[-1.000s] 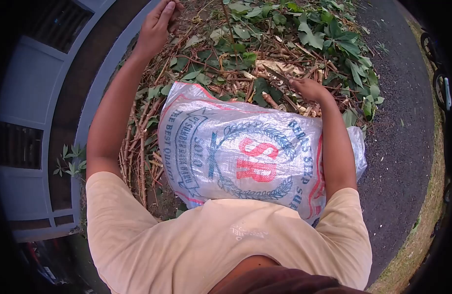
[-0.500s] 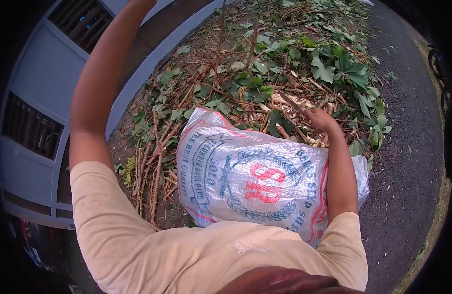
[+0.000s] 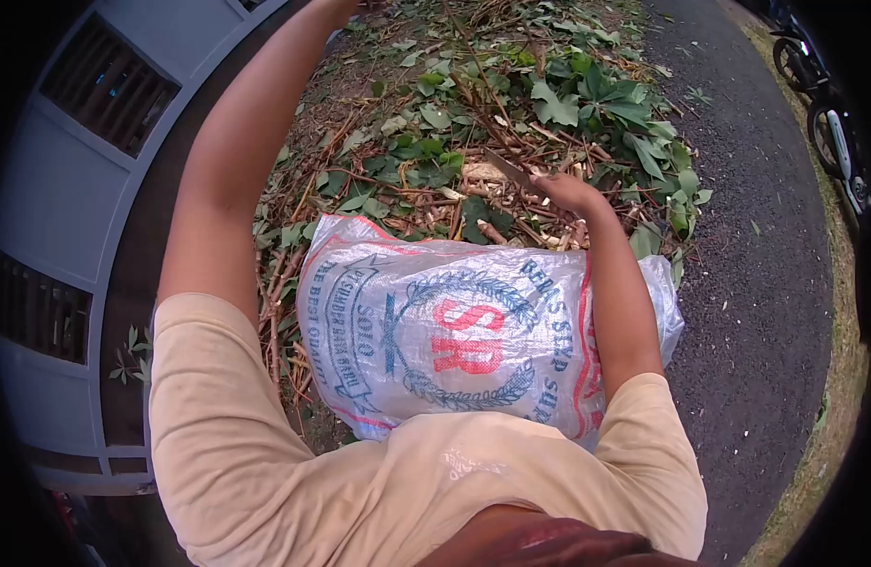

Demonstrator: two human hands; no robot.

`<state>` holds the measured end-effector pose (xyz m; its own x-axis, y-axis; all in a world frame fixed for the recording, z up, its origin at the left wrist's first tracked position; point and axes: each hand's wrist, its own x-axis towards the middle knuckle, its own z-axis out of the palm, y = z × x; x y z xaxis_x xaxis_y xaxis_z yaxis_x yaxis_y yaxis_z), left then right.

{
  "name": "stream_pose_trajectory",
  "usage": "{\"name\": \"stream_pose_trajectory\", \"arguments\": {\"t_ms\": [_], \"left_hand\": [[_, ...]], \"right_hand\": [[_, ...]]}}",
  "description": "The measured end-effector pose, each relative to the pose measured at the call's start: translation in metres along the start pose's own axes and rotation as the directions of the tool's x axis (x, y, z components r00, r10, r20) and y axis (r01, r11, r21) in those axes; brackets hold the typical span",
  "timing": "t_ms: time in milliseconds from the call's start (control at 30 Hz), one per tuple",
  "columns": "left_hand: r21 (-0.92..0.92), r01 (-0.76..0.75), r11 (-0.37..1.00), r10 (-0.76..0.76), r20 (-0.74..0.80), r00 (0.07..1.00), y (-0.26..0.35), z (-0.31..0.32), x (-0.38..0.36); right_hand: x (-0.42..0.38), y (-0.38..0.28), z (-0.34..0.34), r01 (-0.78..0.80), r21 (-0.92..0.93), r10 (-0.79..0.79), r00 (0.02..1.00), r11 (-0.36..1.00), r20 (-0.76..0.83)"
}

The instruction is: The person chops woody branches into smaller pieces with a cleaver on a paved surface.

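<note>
Nearest the camera, the wearer's beige shirt (image 3: 473, 463) bears chest lettering too faint to read in full. Beyond it, on the near side of the right hand, lies a white woven sack (image 3: 445, 364) printed "SR"; the right forearm covers part of its lettering, and the shirt hides its lower edge.

The right hand (image 3: 568, 193) is closed about the handle of a knife (image 3: 507, 168); the handle is largely concealed by the fingers. The blade extends up and to the left of that hand, above a pale wood piece (image 3: 483, 172) whose full outline is obscured by debris. Cut stem pieces (image 3: 492, 231) lie below and left of the hand.

The left forearm (image 3: 251, 132) is cut off at the top edge; the left hand lies out of frame, so its grip cannot be determined.

Beyond the right hand, green leaves (image 3: 620, 85) cover the ground, concealing what lies beneath. Farther right of it, past the asphalt (image 3: 738, 283), parked two-wheelers (image 3: 837, 142) sink into the dark lens border, type uncertain.
</note>
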<state>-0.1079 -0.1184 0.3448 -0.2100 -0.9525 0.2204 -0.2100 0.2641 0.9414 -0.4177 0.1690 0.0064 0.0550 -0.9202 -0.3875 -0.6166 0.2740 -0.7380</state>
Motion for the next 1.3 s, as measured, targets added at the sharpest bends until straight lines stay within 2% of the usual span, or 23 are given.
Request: {"name": "stream_pose_trajectory", "arguments": {"t_ms": [33,67,100,133,167,233,300,367,433,467,633,700,733,800,833,900,933,967,1000,1033,1100,1167,1300], "left_hand": [[0.230,-0.052,0.972,0.042,0.047,0.998,-0.029,0.012,-0.051],[0.386,-0.088,0.918,0.012,0.196,0.981,-0.081,0.009,-0.048],[0.509,-0.223,0.831,0.065,0.310,0.949,-0.121,0.016,-0.068],[0.639,-0.289,0.713,0.002,0.410,0.912,-0.139,0.029,-0.101],[0.669,-0.618,0.414,0.129,0.629,0.767,-0.188,0.028,-0.103],[0.634,-0.571,0.521,0.024,0.658,0.752,-0.215,0.054,-0.151],[0.666,-0.543,0.511,-0.017,0.639,0.769,-0.221,0.080,-0.181],[0.693,-0.516,0.504,-0.059,0.623,0.780,-0.224,0.099,-0.194],[0.707,-0.542,0.455,-0.003,0.609,0.793,-0.225,0.109,-0.199],[0.672,-0.631,0.388,0.088,0.655,0.751,-0.225,0.109,-0.197],[0.713,-0.658,0.241,0.201,0.627,0.753,-0.211,0.107,-0.193],[0.841,-0.539,0.048,-0.042,0.541,0.840,-0.200,0.097,-0.175],[0.843,-0.535,0.052,-0.050,0.537,0.842,-0.203,0.090,-0.165],[0.783,-0.601,-0.162,0.194,0.623,0.758,-0.211,0.078,-0.135],[0.786,-0.599,-0.155,0.192,0.618,0.762,-0.230,0.073,-0.117],[0.759,-0.578,-0.299,0.527,0.636,0.563,-0.275,0.065,-0.086],[0.762,-0.578,-0.292,0.530,0.632,0.565,-0.280,0.064,-0.087],[0.770,-0.597,-0.225,0.243,0.638,0.731,-0.284,0.064,-0.084],[0.786,-0.598,-0.157,-0.079,0.593,0.801,-0.288,0.065,-0.083],[0.784,-0.602,-0.152,-0.079,0.597,0.798,-0.295,0.066,-0.086],[0.800,-0.533,0.274,-0.277,0.596,0.753,-0.317,0.069,-0.108],[0.756,-0.544,0.364,-0.108,0.614,0.782,-0.343,0.071,-0.150],[0.806,-0.410,0.426,-0.212,0.530,0.821,-0.365,0.083,-0.220]], "right_hand": [[0.002,0.003,-0.002,-0.037,0.098,0.039,0.999,0.994,-0.020],[0.007,0.008,-0.003,-0.042,0.135,0.051,0.997,0.990,-0.064],[0.010,0.014,-0.006,-0.058,0.147,0.068,0.996,0.987,-0.064],[0.016,0.017,-0.011,-0.033,0.211,0.057,0.993,0.977,-0.107],[0.021,0.018,-0.010,-0.005,0.273,0.047,0.988,0.962,-0.147],[0.004,-0.002,-0.009,0.002,0.317,0.067,0.976,0.949,-0.207],[0.016,0.001,-0.010,0.061,0.493,0.064,0.971,0.868,-0.231],[0.016,0.002,-0.008,0.054,0.532,0.073,0.974,0.845,-0.215],[0.015,0.000,-0.005,0.076,0.585,0.093,0.963,0.807,-0.254],[0.017,0.002,-0.003,0.078,0.594,0.099,0.961,0.801,-0.260],[0.007,0.002,-0.003,0.072,0.404,0.083,0.931,0.912,-0.355],[-0.003,-0.013,-0.005,0.067,0.243,0.039,0.914,0.968,-0.405],[-0.004,-0.016,-0.006,0.024,0.266,0.072,0.936,0.964,-0.345],[-0.004,-0.012,-0.010,0.026,0.217,0.043,0.950,0.976,-0.308],[-0.004,-0.009,-0.012,0.034,0.166,0.013,0.961,0.986,-0.275],[-0.004,-0.005,-0.012,0.056,0.121,-0.020,0.958,0.991,-0.284],[-0.007,-0.006,-0.012,0.039,0.088,-0.013,0.962,0.995,-0.271],[-0.010,-0.008,-0.014,0.023,0.056,-0.008,0.965,0.998,-0.263],[-0.014,-0.009,-0.017,-0.049,0.089,0.066,0.977,0.995,-0.200],[-0.011,-0.004,-0.019,-0.056,0.089,0.073,0.977,0.994,-0.202],[-0.004,0.008,-0.018,-0.017,0.080,0.034,0.975,0.997,-0.219],[-0.021,-0.011,-0.025,-0.106,0.181,0.132,0.982,0.978,-0.135],[-0.027,-0.024,-0.024,-0.141,0.058,0.144,0.987,0.988,-0.064]]}}
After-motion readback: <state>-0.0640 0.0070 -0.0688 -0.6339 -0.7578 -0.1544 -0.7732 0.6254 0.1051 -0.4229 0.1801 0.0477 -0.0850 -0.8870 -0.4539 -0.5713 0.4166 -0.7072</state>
